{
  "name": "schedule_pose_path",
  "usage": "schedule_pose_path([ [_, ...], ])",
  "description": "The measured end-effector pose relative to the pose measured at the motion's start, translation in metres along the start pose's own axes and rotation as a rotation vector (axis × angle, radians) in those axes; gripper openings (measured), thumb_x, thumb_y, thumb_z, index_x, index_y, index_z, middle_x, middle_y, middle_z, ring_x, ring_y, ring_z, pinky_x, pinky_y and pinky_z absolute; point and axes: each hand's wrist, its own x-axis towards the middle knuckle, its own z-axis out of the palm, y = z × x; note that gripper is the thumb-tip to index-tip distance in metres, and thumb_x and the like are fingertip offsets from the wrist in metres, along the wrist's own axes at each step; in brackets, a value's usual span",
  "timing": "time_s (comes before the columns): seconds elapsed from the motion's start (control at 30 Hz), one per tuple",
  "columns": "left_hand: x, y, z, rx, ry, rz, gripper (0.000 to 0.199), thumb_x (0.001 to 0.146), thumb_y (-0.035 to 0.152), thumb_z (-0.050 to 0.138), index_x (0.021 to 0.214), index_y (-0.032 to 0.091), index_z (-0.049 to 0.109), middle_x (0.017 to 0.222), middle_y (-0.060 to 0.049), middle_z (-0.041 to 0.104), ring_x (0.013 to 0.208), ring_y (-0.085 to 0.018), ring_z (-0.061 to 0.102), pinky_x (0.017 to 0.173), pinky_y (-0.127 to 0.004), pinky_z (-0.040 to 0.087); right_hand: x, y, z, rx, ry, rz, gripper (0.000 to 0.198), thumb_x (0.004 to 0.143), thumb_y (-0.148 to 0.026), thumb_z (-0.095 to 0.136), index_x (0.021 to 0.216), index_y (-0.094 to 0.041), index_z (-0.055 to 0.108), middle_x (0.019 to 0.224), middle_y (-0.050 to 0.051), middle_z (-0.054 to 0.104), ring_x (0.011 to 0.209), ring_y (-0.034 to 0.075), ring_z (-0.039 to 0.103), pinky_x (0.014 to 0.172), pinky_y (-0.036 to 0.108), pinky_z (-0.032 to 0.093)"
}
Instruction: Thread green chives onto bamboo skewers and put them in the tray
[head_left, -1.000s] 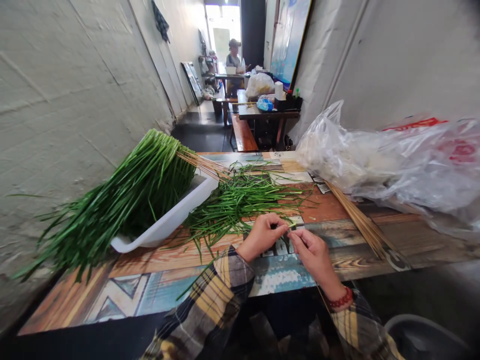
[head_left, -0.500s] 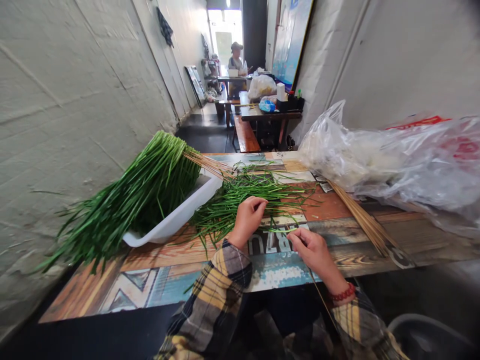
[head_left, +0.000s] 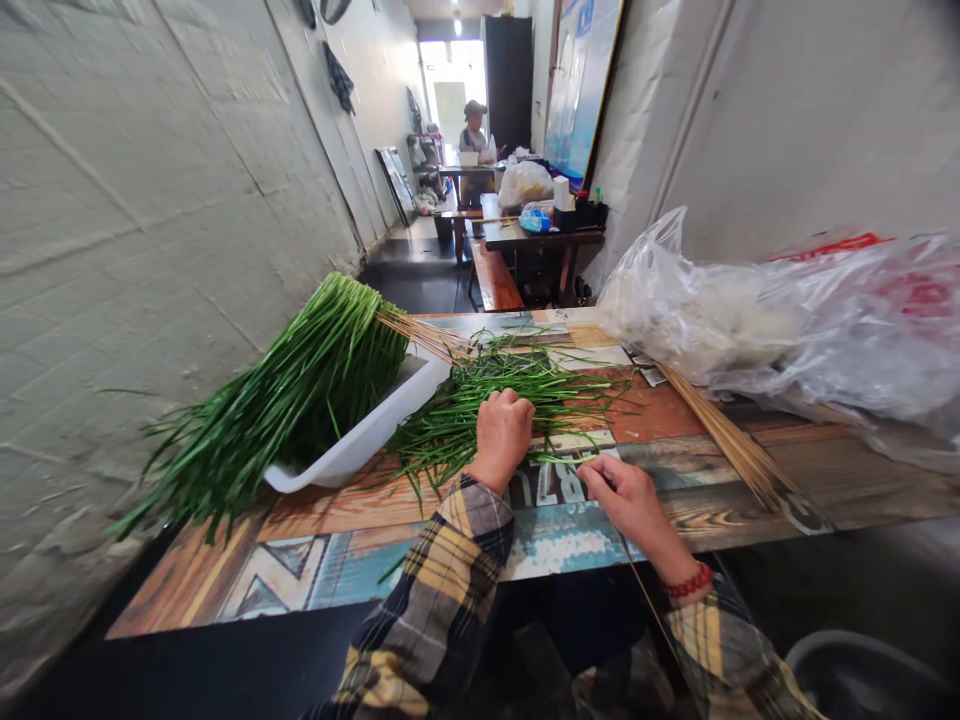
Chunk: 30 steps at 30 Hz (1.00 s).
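Note:
My left hand (head_left: 505,432) rests on the near side of a loose pile of green chives (head_left: 517,385), its fingers curled. Its fingertips are turned away, so what they grip is hidden. In my right hand (head_left: 624,497), thumb and forefinger pinch a thin bamboo skewer (head_left: 637,572), which slants down below the table edge. A short length of chive (head_left: 562,459) sticks out to the left from those fingertips. To the left, a thick stack of skewered chives (head_left: 300,370) lies over a white plastic tray (head_left: 360,445), bare stick ends pointing right.
Bare bamboo skewers (head_left: 720,440) lie bundled on the patterned wood table (head_left: 420,480) at right, beside clear plastic bags (head_left: 780,320). A grey bucket rim (head_left: 862,650) shows at lower right. Another person (head_left: 474,135) is behind a farther table; a bench (head_left: 496,275) stands between.
My left hand has moved slightly forward over the chive pile, and its fingers now curl down into it. My right hand stays nearly still with the skewer. The view has shifted slightly.

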Motion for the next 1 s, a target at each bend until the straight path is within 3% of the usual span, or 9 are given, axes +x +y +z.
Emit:
schedule_pose_path([
  [0.13,-0.0011,-0.0003,-0.0024,0.06,-0.029,-0.04,0.024,0.086,0.034,0.055,0.074,0.017,0.067,0.089,-0.01,0.059,0.091,-0.023,0.05,0.072,-0.034,0.036,0.0001,0.0014,0.0007,0.012,-0.002,0.007,0.029,0.087,-0.037,0.047,0.07,-0.019,0.06,0.055,-0.002,0.057,0.052,0.013,0.054,0.054,0.023,0.04],
  [0.37,-0.0055,-0.0043,-0.0023,0.067,-0.054,-0.016,0.01,0.082,0.025,0.057,0.085,0.02,0.065,0.091,-0.009,0.058,0.094,-0.025,0.049,0.074,-0.035,0.037,0.0002,0.0029,0.0013,0.001,-0.005,0.017,0.029,0.088,-0.037,0.046,0.07,-0.019,0.061,0.054,-0.003,0.057,0.051,0.013,0.054,0.054,0.024,0.04],
  [0.57,-0.0051,-0.0018,-0.0054,0.107,-0.059,0.016,0.016,0.085,0.017,0.049,0.09,0.02,0.064,0.094,-0.01,0.057,0.095,-0.024,0.048,0.075,-0.034,0.037,0.0003,0.0016,0.0006,0.005,-0.002,0.003,0.028,0.088,-0.037,0.046,0.071,-0.019,0.06,0.054,-0.003,0.056,0.052,0.013,0.054,0.057,0.024,0.041],
  [0.73,-0.0054,-0.0048,-0.003,0.109,-0.079,0.076,0.02,0.086,0.019,0.047,0.079,0.019,0.066,0.089,-0.01,0.057,0.09,-0.024,0.048,0.073,-0.035,0.037,0.0004,0.001,0.0004,0.014,0.003,-0.002,0.028,0.088,-0.036,0.046,0.068,-0.019,0.058,0.054,-0.003,0.055,0.053,0.013,0.054,0.057,0.024,0.04],
  [1.0,-0.0053,-0.0017,-0.0089,0.084,-0.079,0.067,0.02,0.086,0.017,0.046,0.079,0.018,0.064,0.094,-0.01,0.057,0.092,-0.023,0.048,0.076,-0.035,0.037,0.0001,-0.001,0.0001,0.022,0.013,-0.01,0.029,0.088,-0.036,0.046,0.068,-0.02,0.059,0.053,-0.003,0.055,0.051,0.013,0.053,0.055,0.024,0.04],
])
